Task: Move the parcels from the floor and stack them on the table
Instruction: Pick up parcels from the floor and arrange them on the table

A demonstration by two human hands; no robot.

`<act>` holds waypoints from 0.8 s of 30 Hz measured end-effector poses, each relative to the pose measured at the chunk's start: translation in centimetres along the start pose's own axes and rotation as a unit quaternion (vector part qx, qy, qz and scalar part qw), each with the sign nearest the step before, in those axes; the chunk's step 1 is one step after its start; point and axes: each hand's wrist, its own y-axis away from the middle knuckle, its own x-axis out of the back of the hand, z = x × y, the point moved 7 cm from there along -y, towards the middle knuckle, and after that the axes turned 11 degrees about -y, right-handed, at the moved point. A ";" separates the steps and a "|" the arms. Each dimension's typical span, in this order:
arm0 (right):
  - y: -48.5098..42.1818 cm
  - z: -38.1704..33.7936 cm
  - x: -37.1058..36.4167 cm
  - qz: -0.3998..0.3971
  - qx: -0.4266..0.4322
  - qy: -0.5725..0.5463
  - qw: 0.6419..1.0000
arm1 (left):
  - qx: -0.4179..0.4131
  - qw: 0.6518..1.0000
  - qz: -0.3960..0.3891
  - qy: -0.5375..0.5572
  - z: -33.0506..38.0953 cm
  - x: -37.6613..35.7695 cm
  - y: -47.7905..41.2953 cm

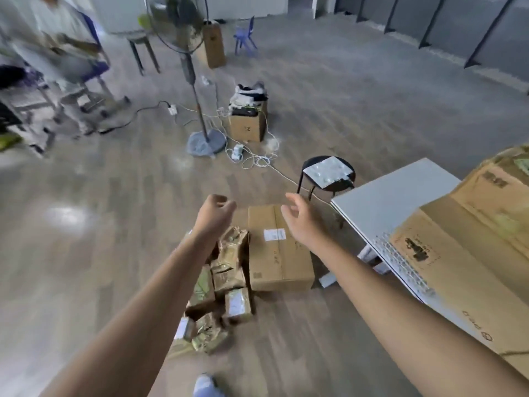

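Forearms extended over the wooden floor point(86, 224), head view. The left hand point(216, 210) is empty, its fingers loosely curled; the right hand point(297, 219) is likewise empty, fingers spread and relaxed. Both hover above the far end of the large parcel point(279, 253), a sealed brown carton with a white label lying flat on the floor. At its 9 o'clock side, just beside it, a heap of small parcels point(229, 279) wrapped in glossy tape extends toward 7 o'clock. The white tabletop point(400, 193) stands at 3 o'clock of the large parcel and carries big cartons point(458, 253). A black stool point(313, 162) stands near 1 o'clock; a pedestal fan point(206, 141) and an open box point(247, 124) lie farther off toward 11 o'clock.
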 end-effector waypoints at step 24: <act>-13.0 8.5 -40.2 -0.157 -0.171 0.020 0.972 | 0.252 0.962 -0.087 0.051 -36.9 4.3 -18.1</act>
